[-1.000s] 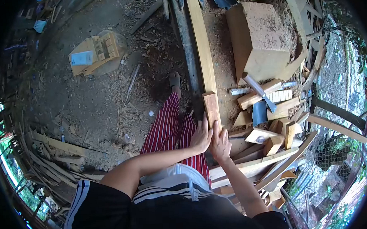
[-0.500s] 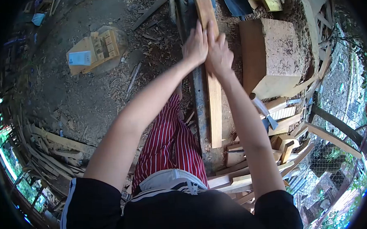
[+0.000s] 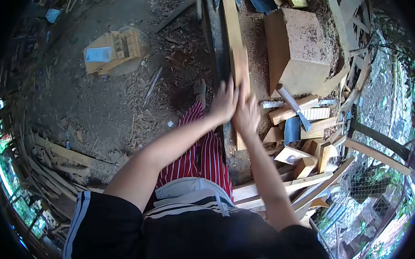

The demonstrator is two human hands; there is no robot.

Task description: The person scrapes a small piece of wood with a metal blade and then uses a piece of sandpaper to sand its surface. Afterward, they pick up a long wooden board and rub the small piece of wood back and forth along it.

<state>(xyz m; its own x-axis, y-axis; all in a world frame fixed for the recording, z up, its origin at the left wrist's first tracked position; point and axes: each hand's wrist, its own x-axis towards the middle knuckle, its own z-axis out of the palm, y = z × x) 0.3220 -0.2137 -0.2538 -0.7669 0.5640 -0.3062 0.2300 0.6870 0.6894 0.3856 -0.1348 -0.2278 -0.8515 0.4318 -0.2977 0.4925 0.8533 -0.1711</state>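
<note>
Wood block [image 3: 240,64] drawn back along the long plank [image 3: 231,20] from its far end toward mid-length; left hand [image 3: 224,103] and right hand [image 3: 247,114] pressed together behind it, fingers clenched on block, mid-stroke, beside the big timber block [image 3: 297,45].

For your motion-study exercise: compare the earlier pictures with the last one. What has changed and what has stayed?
Both hands, left hand and right hand, have slid back along the plank toward the body from the far reach, still pressing the small wooden block. The big wood block and scrap pile lie as before.
</note>
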